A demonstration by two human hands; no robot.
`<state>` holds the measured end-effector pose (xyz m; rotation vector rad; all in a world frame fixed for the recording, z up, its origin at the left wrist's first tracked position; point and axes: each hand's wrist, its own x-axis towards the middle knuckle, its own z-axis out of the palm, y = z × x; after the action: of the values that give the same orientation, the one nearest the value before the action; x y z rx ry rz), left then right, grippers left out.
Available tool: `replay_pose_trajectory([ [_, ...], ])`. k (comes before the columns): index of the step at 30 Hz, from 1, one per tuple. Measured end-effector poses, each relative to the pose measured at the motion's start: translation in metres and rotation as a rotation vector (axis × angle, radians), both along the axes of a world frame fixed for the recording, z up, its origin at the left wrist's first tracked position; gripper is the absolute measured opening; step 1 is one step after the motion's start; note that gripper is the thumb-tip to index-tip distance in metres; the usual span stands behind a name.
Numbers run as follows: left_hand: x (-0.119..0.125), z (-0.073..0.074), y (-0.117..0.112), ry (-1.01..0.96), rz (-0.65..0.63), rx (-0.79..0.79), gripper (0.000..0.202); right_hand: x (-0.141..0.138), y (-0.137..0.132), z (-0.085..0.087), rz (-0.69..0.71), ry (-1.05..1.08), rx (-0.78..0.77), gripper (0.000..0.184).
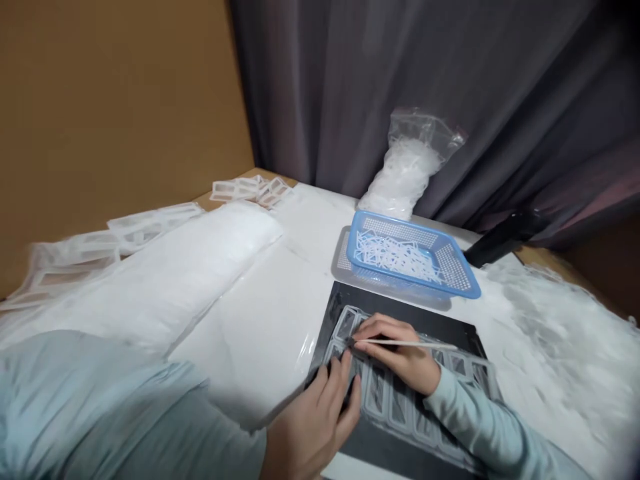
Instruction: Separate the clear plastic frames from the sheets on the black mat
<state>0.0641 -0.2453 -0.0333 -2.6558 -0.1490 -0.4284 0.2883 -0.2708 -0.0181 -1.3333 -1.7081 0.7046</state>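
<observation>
A translucent plastic frame (375,390) with several long rectangular openings lies on a black mat (357,450). My right hand (397,350) is over the frame's upper left part, its fingers closed in a pinch. A thin white stick (425,345) is in that grip and reaches out to the right; its left end is dark or shaded at the fingertips. My left hand (325,413) lies along the frame's left edge, fingers bent and somewhat apart, tips touching the frame near the stick's left end. The right hand and sleeve hide part of the frame.
Behind the mat, a blue basket (463,283) holds many white strips. A see-through bag (400,173) of white pieces leans on the curtain. A long white bag (200,253) and more plastic frames (155,220) lie left; a translucent plastic heap (575,347) lies right.
</observation>
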Motion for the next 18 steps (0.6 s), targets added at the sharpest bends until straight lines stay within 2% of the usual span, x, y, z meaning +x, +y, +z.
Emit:
replay_pose_trajectory([
  [6, 0.001, 0.009, -0.005, -0.032, 0.079, -0.074, 0.03, 0.0, -0.004, 0.005, -0.004, 0.065, -0.048, 0.005],
  [18, 0.007, 0.013, 0.001, 0.002, -0.02, -0.091, 0.028, 0.0, -0.008, 0.011, 0.086, 0.03, -0.05, 0.016],
])
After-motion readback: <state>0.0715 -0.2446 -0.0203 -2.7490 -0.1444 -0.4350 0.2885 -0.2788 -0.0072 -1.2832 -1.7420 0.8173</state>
